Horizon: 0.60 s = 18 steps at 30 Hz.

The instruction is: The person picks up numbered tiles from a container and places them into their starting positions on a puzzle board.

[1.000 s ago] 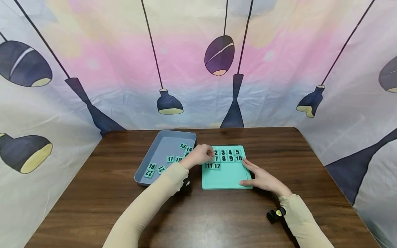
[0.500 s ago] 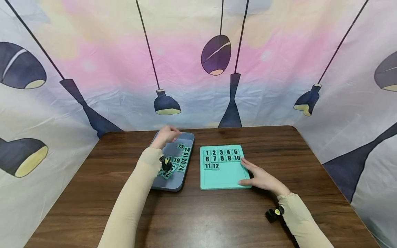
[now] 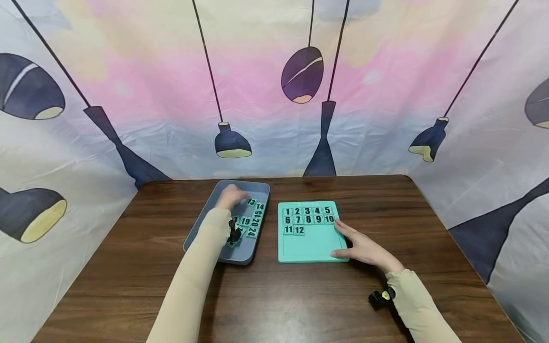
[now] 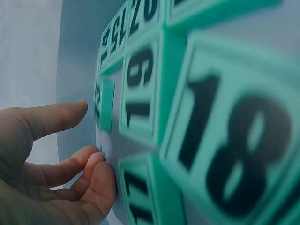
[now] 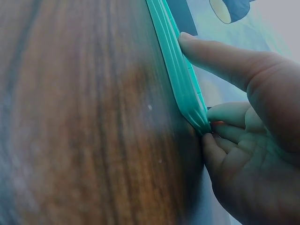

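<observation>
My left hand [image 3: 231, 196] is low over the grey-blue tray [image 3: 198, 224], close to the number tile 13 [image 3: 251, 202]. In the left wrist view, thumb and fingers [image 4: 58, 117] stand apart with nothing between them, and tile 13 [image 4: 106, 105] lies just beyond the fingertips. Tiles 19 [image 4: 138, 89], 18 [image 4: 234, 136] and 17 [image 4: 140, 190] lie near. My right hand [image 3: 362, 245] holds the turquoise number puzzle board [image 3: 313, 247] by its right side. Its thumb rests on the board's face, while the other fingers bend against the edge [image 5: 180, 79].
Tiles 1 to 12 [image 3: 308, 219] sit in order in the board's upper rows; its lower part is bare. More loose tiles [image 3: 255, 221] lie in the tray, some hidden by the left wrist. Both stand on a brown wooden table [image 3: 274, 300] before a printed curtain [image 3: 171, 95].
My left hand has left the board's upper left, swung over to the tray, and come down beside tile 13. Tile 1 now shows in place. The right hand stays on the board.
</observation>
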### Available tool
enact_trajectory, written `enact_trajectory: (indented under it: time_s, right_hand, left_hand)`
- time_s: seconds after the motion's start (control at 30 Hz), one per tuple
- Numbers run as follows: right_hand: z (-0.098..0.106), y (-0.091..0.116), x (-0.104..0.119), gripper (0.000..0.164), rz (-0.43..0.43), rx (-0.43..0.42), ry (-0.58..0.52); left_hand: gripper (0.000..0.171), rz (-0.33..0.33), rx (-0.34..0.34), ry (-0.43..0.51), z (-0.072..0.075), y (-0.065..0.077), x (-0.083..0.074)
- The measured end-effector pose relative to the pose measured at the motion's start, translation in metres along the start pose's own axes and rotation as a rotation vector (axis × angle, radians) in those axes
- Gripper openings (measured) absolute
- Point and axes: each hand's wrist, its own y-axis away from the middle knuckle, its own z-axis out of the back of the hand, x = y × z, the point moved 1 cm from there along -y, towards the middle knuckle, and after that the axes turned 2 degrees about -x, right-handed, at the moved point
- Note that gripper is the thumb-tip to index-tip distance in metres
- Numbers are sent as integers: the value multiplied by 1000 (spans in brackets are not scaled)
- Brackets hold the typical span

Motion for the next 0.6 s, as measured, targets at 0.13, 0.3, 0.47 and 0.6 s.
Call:
enact_trajectory:
  time_s: [0.13,0.3,0.47,0.6]
  right_hand:
    - [-1,-1,-1,101,6,3,5]
    - [0,-1,0,101,6,7,2]
    - [1,-1,0,101,9,-1,-2]
    - [1,0,-1,101,14,1,6]
  left_hand:
    - [51,10,12,-10,-6,0,-7]
    - [51,-1,27,-21,-13,0,-8]
    - [53,-20,27,-48,-18,-1,-9]
    - [53,-13,25,-49,-21,0,-12]
